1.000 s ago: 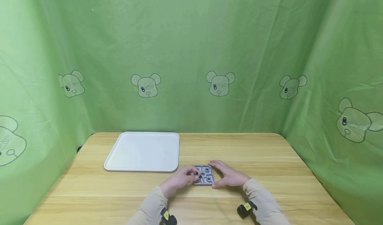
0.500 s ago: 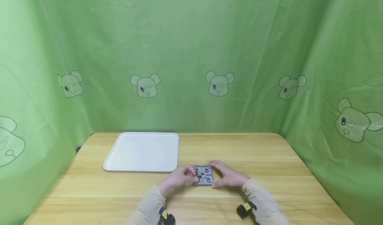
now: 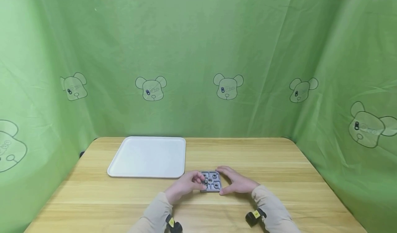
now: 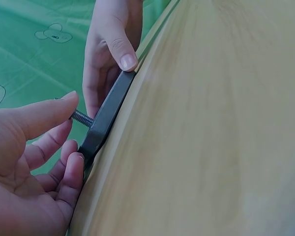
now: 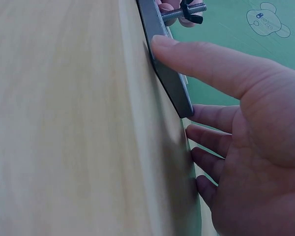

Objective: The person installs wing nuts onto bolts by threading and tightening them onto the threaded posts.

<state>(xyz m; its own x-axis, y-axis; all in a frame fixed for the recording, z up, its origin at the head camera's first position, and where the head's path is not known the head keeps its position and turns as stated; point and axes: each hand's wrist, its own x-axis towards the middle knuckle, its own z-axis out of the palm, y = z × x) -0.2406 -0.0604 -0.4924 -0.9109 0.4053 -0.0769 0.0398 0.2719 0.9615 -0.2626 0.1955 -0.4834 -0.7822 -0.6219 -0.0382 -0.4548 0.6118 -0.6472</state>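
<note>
A square grey metal plate (image 3: 214, 180) with raised ribs and round holes lies on the table in the head view. From its upper face a threaded bolt (image 4: 82, 118) stands up, seen side-on in the left wrist view. My left hand (image 3: 185, 184) pinches a black wing nut (image 5: 192, 12) on this bolt between thumb and fingers. The nut itself is mostly hidden behind the fingers in the head view. On the plate's right side, my right hand (image 3: 238, 182) holds its edge, thumb at the near corner and fingers at the far one.
A white tray (image 3: 147, 175) rests at the back left of the wooden table (image 3: 266, 157). Green curtains (image 3: 192, 115) with bear prints surround the table on the far side and both flanks. Black wrist cameras (image 3: 252, 218) sit over the beige sleeves.
My left fingers shift slightly at the wing nut, and its wings appear at a different angle. The plate and my right hand stay where they were.
</note>
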